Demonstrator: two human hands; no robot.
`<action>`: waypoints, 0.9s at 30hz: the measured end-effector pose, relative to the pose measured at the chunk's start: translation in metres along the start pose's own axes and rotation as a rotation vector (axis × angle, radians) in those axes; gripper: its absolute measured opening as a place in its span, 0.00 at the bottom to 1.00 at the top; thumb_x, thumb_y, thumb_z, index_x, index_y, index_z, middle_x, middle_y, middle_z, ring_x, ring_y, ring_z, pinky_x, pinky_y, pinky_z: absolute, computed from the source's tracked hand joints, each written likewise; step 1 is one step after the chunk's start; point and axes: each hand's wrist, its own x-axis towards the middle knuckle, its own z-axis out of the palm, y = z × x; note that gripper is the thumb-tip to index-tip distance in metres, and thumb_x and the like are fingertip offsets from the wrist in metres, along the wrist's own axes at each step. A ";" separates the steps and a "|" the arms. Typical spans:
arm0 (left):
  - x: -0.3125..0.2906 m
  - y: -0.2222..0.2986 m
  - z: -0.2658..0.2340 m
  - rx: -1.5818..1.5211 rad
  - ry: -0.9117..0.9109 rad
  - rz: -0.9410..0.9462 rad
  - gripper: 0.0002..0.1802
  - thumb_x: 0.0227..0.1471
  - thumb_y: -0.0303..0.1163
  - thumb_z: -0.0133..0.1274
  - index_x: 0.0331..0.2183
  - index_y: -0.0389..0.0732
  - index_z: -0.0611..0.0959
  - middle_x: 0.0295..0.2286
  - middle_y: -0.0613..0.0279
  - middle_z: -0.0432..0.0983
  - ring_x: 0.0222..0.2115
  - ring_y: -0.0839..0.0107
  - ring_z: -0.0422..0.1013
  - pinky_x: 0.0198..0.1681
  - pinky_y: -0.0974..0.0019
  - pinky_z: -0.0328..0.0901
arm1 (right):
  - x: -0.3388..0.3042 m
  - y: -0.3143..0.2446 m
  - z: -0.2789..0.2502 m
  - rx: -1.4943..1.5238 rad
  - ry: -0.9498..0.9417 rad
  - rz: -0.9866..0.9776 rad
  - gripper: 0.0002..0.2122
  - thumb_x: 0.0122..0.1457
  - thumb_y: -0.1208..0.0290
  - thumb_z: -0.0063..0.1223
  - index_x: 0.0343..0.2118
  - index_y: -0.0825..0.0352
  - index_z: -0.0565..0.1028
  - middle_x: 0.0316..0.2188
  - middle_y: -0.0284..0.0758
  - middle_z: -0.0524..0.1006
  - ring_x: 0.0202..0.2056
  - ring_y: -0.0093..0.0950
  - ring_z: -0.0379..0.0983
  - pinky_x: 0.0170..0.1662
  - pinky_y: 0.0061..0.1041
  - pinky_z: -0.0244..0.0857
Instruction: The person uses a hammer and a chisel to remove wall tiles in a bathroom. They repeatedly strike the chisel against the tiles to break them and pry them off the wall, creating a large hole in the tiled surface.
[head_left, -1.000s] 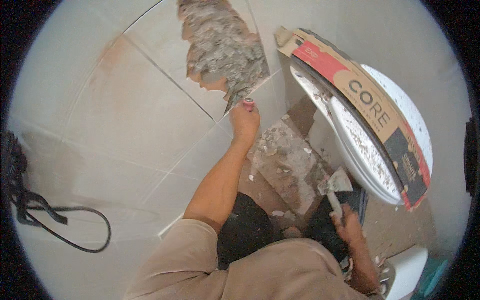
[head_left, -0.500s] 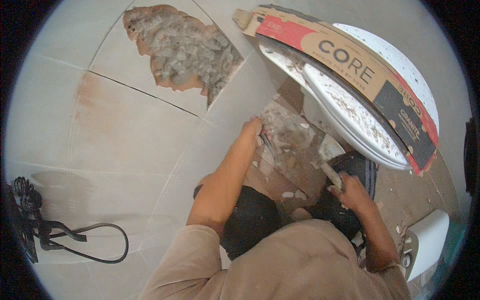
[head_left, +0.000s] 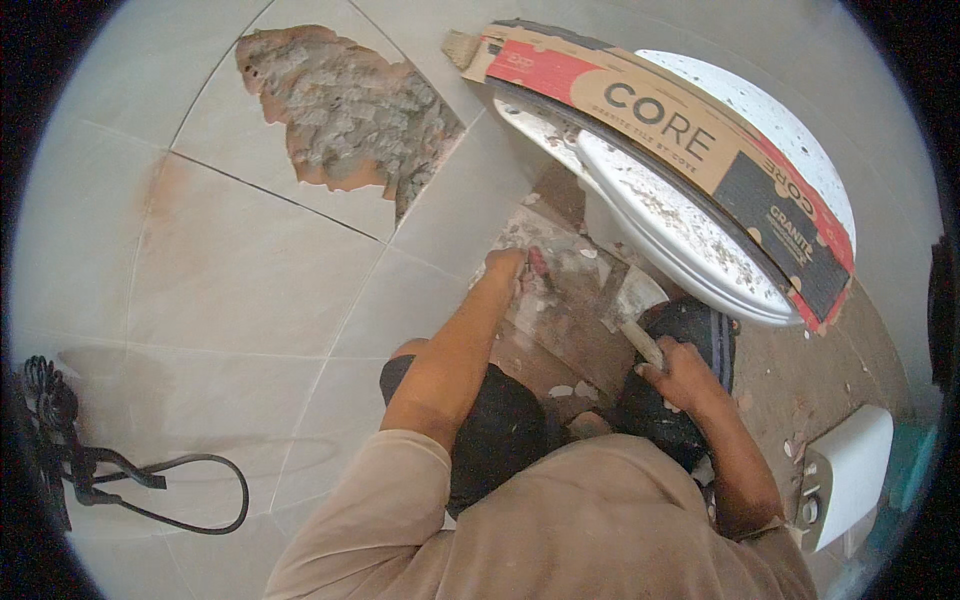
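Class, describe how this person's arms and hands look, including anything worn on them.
The plain beige shirt has short, loose sleeves that leave the forearms bare. The left hand and right hand are ungloved. No watch or bracelet shows.

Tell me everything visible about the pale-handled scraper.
The scraper has a pale, dirty handle and a broad, flat, whitish blade that looks like dusty metal. The person's right grip is closed around the handle. The blade points away from the body, beside the black-clad right knee; whether it touches the floor cannot be told.
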 end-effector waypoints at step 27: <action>-0.105 0.135 -0.053 0.263 1.034 0.755 0.15 0.53 0.38 0.64 0.32 0.34 0.87 0.30 0.43 0.84 0.32 0.46 0.81 0.39 0.48 0.73 | 0.003 -0.012 -0.012 0.048 -0.126 0.129 0.27 0.59 0.53 0.61 0.51 0.75 0.74 0.44 0.60 0.78 0.50 0.56 0.75 0.56 0.47 0.68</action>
